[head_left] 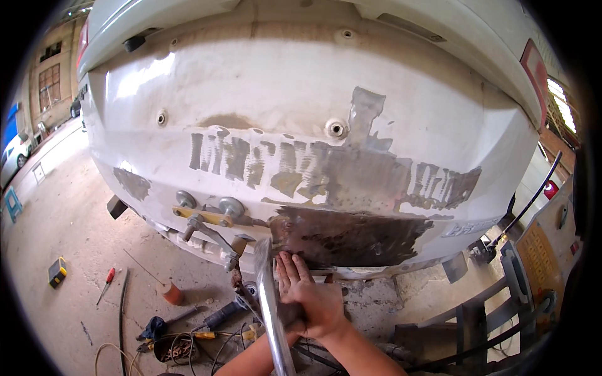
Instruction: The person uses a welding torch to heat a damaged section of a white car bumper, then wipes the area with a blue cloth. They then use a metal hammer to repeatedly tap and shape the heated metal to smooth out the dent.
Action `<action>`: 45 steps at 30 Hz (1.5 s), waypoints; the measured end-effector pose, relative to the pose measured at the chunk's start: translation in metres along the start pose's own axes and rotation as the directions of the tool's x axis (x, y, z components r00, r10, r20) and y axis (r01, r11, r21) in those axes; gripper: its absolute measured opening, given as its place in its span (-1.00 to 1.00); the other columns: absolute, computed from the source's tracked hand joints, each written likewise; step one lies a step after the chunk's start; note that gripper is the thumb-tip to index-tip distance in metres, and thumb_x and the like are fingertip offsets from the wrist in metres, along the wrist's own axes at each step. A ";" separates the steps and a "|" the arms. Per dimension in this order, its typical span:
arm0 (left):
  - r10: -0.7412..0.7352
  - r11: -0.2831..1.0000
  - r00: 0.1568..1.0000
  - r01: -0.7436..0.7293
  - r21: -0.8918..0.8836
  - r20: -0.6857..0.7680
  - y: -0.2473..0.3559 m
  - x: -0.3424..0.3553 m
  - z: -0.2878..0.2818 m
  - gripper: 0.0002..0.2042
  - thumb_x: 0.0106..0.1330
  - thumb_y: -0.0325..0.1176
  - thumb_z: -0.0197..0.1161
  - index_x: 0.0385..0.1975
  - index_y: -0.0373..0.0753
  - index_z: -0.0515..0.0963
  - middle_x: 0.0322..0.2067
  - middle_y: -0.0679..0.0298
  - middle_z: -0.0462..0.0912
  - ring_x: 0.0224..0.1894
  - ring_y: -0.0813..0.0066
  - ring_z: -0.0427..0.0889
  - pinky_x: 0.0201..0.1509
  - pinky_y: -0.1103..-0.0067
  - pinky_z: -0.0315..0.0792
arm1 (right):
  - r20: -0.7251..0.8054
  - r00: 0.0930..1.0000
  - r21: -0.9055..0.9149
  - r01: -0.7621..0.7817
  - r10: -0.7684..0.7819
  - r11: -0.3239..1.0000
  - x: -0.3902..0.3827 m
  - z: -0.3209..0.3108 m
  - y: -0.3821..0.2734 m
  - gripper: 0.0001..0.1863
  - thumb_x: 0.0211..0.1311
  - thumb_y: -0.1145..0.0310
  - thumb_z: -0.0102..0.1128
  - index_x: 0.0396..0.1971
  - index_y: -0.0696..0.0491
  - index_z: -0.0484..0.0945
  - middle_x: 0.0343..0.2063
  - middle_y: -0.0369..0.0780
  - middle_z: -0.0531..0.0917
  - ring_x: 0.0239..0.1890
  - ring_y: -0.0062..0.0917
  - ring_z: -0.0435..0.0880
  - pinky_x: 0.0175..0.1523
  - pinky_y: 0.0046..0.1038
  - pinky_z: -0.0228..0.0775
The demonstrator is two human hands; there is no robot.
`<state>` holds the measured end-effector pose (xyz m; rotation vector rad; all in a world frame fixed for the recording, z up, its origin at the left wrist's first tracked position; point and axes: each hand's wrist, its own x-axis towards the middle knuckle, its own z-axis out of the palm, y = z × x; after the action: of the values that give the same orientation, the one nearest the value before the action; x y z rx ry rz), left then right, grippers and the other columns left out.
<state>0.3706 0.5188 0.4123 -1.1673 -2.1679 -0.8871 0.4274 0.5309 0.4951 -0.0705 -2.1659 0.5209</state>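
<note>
Through my remote view, the right hand [313, 306], fingers [303, 268] extended close together, reaches the lower edge of the dark patch [357, 238] on the white car [263, 81] beside the silver bar [268, 301], which, slipping, could I judge pinch them, while the left hand's hidden grip I cannot tell.

Left hand [297, 329] mostly hidden, apparently

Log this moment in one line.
right hand: fingers extended at lower edge of white panel; left hand: obscured; shiny metal bar: beside right hand
</note>
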 end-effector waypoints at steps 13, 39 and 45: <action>-0.065 0.983 0.998 0.061 -0.171 -0.019 0.008 0.003 -0.006 -0.09 0.10 -0.04 0.24 0.24 -0.62 -0.06 0.25 -0.42 -0.11 0.32 -0.34 -0.07 0.35 0.15 0.00 | -0.010 0.993 -0.034 0.118 -0.118 0.992 -0.015 -0.001 0.012 -0.47 0.09 -0.18 0.10 -0.52 0.09 0.46 -0.45 -0.09 0.62 -0.43 -0.24 0.62 -0.44 -0.36 0.47; -0.028 0.978 1.000 0.026 -0.205 -0.006 0.001 -0.003 0.004 -0.11 0.15 -0.06 0.21 0.25 -0.62 -0.08 0.21 -0.44 -0.02 0.27 -0.35 0.05 0.33 0.17 0.03 | -0.082 0.989 -0.016 0.120 -0.121 0.993 -0.018 -0.010 0.011 -0.44 0.01 -0.26 0.13 -0.47 0.02 0.47 -0.63 -0.18 0.56 -0.61 -0.27 0.60 -0.53 -0.35 0.41; 0.004 0.968 0.998 -0.020 -0.249 -0.061 0.001 0.000 0.008 0.02 0.04 -0.11 0.34 0.27 -0.60 -0.22 0.28 -0.41 -0.25 0.33 -0.38 -0.18 0.37 0.12 -0.07 | -0.101 0.987 -0.003 0.122 -0.122 0.992 -0.026 -0.019 0.015 -0.47 0.05 -0.22 0.13 -0.54 0.03 0.44 -0.71 -0.22 0.49 -0.69 -0.31 0.55 -0.59 -0.38 0.36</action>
<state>0.3703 0.5251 0.4073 -1.2517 -2.0416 -1.2022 0.4559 0.5449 0.4789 0.0370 -2.0560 0.4411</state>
